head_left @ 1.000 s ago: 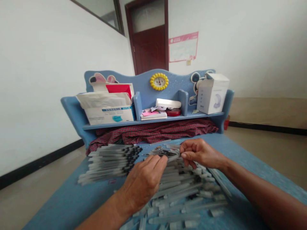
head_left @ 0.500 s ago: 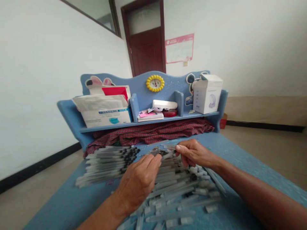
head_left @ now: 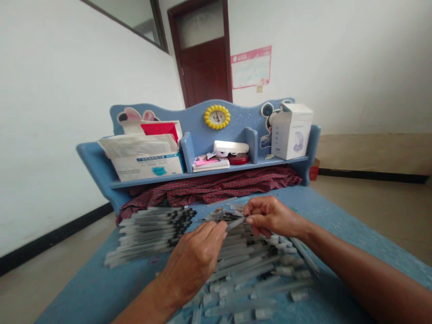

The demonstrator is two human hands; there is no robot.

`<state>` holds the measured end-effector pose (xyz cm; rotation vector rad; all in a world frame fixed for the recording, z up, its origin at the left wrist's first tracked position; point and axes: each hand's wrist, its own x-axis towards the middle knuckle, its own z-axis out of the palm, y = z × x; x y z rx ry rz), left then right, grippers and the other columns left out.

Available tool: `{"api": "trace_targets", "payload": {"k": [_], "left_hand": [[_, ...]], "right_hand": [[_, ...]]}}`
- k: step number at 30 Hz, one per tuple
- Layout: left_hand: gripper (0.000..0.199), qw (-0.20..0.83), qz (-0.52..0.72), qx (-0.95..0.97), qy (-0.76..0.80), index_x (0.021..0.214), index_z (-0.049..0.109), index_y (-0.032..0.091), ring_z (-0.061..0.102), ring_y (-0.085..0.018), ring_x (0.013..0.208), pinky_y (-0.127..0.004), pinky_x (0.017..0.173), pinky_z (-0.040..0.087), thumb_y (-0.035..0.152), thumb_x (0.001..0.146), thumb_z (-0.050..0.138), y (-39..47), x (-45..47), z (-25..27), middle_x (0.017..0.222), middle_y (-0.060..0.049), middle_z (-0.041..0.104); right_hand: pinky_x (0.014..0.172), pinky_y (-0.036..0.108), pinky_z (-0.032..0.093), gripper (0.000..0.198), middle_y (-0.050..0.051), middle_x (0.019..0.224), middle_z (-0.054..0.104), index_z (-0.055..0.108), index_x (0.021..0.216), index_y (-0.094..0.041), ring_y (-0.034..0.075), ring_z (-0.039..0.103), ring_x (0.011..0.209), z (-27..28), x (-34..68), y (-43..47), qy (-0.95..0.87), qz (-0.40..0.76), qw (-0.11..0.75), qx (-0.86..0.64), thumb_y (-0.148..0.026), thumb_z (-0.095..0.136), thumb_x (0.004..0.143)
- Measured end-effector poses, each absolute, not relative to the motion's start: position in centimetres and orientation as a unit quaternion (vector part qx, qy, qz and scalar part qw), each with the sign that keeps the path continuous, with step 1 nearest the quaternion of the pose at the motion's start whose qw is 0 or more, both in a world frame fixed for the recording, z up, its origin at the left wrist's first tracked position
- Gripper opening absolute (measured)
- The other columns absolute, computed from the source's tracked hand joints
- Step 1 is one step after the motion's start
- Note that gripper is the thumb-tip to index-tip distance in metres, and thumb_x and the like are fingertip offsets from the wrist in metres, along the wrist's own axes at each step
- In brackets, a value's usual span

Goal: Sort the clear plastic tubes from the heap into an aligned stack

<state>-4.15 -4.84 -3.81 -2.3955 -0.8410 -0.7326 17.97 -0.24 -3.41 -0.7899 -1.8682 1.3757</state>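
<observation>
A translucent greyish pen (head_left: 235, 223) spans the gap between my hands, slightly tilted. Closed around its near end is my left hand (head_left: 198, 253), seen from the back. The thumb and fingertips of my right hand (head_left: 270, 218) pinch at its far end, covering that tip. Under and in front of both hands spreads a loose heap of pen barrels and caps (head_left: 246, 270). To the left lies a neater stack of pens (head_left: 148, 234) with black ends facing right. Thin dark pieces (head_left: 227, 215) lie behind the hands, too small to make out.
A blue shelf (head_left: 216, 170) runs along the back of the blue table (head_left: 84, 288). It carries a mask box (head_left: 148, 166), booklets (head_left: 211, 164), a white box (head_left: 293, 132) and a yellow-rimmed clock (head_left: 217, 117). Checked cloth (head_left: 209, 186) is bunched beneath it.
My right fingers have shifted their pinch at the pen's end, and the black tip seen there before is now covered. My left hand stays nearly in place. The view has shifted slightly.
</observation>
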Motion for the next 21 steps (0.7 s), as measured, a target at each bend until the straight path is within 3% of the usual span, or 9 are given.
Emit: {"api": "trace_targets", "payload": {"k": [6,11,15,21], "left_hand": [[0.019,0.215,-0.258,-0.886,-0.320,0.094,0.054,0.014,0.061,-0.015,0.067,-0.025,0.061,0.051,0.015,0.092,0.036,-4.9,-4.1,-3.9,0.073,-0.004,0.061],[0.022,0.174,-0.267,-0.891,-0.325,0.095,0.056,0.014,0.062,-0.016,0.069,-0.026,0.063,0.051,0.016,0.092,0.035,-4.8,-4.0,-4.1,0.074,-0.005,0.063],[0.025,0.061,-0.256,-0.893,-0.366,0.086,0.058,0.015,0.061,-0.015,0.069,-0.024,0.064,0.048,0.019,0.091,0.034,-5.4,-3.6,-3.3,0.071,-0.004,0.062],[0.031,-0.190,-0.174,-0.853,-0.454,0.076,0.059,0.018,0.051,-0.009,0.049,-0.018,0.046,0.037,0.031,0.090,0.035,-6.3,-3.3,-1.5,0.059,0.002,0.057]], "right_hand": [[0.032,0.015,0.030,0.028,-0.005,0.052,0.059,0.054,0.083,-0.015,0.005,0.043,0.033,-3.6,18.1,0.0,-0.727,0.517,0.327,-0.310,-0.039,0.065,0.075],[0.031,0.014,0.027,0.035,-0.004,0.044,0.054,0.050,0.064,-0.015,0.003,0.039,0.031,-3.4,18.1,-0.1,-0.752,0.476,0.317,-0.329,-0.044,0.056,0.082],[0.032,0.014,0.033,0.030,-0.002,0.052,0.061,0.054,0.075,-0.014,0.005,0.048,0.034,-3.5,18.4,0.1,-0.726,0.540,0.310,-0.293,-0.042,0.065,0.076],[0.039,0.018,0.043,0.034,0.001,0.058,0.065,0.053,0.077,-0.013,0.009,0.057,0.040,-3.1,18.9,0.1,-0.708,0.595,0.281,-0.256,-0.041,0.070,0.071]]}}
